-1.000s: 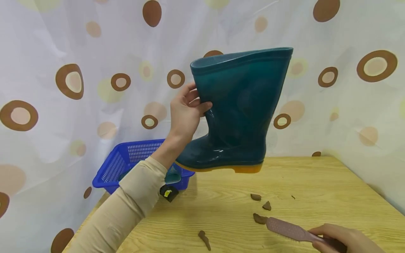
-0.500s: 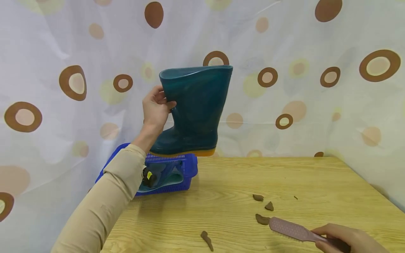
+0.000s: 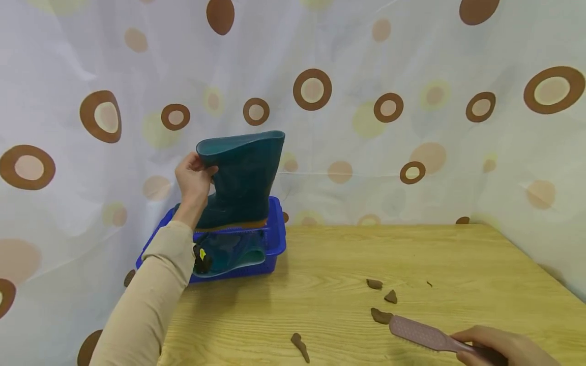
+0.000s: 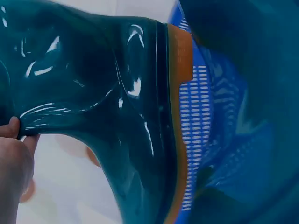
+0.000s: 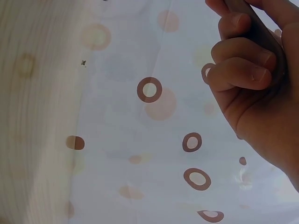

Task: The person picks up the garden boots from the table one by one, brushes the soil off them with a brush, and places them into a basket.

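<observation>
Thumb and fingers of my left hand (image 3: pixel 194 180) pinch the upper shaft of a dark teal rain boot (image 3: pixel 244 178) at its front side. The boot is upright, toe to the left, its yellow-orange sole (image 4: pixel 182 98) overlapping the blue slotted basket (image 3: pixel 277 234) in the head view. A second teal boot (image 3: pixel 233 249) lies on its side in the basket, its opening toward the front right. At the lower right, my right hand (image 3: pixel 508 345) grips the handle of a mauve brush (image 3: pixel 416 331), bristles down, low over the table. Curled fingers (image 5: pixel 243 51) wrap that handle in the right wrist view.
Several brown mud-like bits lie on the wooden table (image 3: pixel 329 264): one lump (image 3: pixel 381 315) at the brush tip, two behind it, and a longer piece (image 3: pixel 299 347) near the front. A dotted curtain (image 3: pixel 348 51) hangs behind and along the sides.
My left hand has carried the boot leftward, down and away, from over the table to over the basket. The right hand and brush have stayed nearly still.
</observation>
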`<action>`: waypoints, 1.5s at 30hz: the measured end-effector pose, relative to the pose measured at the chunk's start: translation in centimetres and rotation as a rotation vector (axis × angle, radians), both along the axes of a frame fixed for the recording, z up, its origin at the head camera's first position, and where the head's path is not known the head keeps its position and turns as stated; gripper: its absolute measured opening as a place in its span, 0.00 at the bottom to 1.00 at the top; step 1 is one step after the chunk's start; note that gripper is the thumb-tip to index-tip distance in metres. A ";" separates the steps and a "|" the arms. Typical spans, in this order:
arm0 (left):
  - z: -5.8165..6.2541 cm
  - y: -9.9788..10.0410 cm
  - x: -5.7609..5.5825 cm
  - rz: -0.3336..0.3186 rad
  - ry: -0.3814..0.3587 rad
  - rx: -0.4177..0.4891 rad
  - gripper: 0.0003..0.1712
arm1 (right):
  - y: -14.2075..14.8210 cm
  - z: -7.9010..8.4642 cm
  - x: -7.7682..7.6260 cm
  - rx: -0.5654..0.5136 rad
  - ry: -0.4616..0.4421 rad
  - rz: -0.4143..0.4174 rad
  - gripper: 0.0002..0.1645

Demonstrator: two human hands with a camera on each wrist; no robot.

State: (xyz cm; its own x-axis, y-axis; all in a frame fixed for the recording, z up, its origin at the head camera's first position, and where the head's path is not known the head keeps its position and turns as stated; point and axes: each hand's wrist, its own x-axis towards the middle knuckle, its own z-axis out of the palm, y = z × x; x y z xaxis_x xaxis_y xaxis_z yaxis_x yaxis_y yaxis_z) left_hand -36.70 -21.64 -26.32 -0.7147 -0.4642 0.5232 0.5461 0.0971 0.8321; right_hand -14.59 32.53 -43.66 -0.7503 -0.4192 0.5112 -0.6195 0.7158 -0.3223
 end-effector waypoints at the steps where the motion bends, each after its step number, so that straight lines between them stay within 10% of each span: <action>1: -0.3 -0.1 -0.2 0.006 -0.002 0.020 0.26 | 0.0 0.1 0.1 -0.002 -0.001 0.003 0.19; 8: -1.7 0.3 -2.4 0.055 0.112 0.319 0.26 | 0.0 0.6 0.3 -0.015 -0.021 0.048 0.20; 14: -2.1 0.6 -3.9 0.099 0.177 0.380 0.26 | 0.1 0.9 0.3 -0.028 -0.090 0.098 0.18; 27: -3.8 -1.7 -2.6 0.030 -0.331 -0.065 0.23 | 0.4 1.2 0.4 -0.001 -0.210 0.073 0.12; 32: -4.0 -2.5 -1.8 -0.119 -0.512 -0.322 0.29 | 0.6 1.2 0.5 0.001 -0.238 0.078 0.12; 45: -2.3 -4.2 -0.5 -0.368 -0.499 -0.538 0.27 | 0.6 0.8 1.2 -0.055 -0.091 0.068 0.16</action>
State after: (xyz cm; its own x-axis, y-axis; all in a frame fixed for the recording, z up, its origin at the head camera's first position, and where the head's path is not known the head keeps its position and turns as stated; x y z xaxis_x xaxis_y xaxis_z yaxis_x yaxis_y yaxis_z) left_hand -37.19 -25.89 -28.57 -0.9798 0.0688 0.1880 0.1989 0.4387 0.8763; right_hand -13.42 33.10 -42.89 -0.7654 -0.4440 0.4659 -0.6324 0.6530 -0.4167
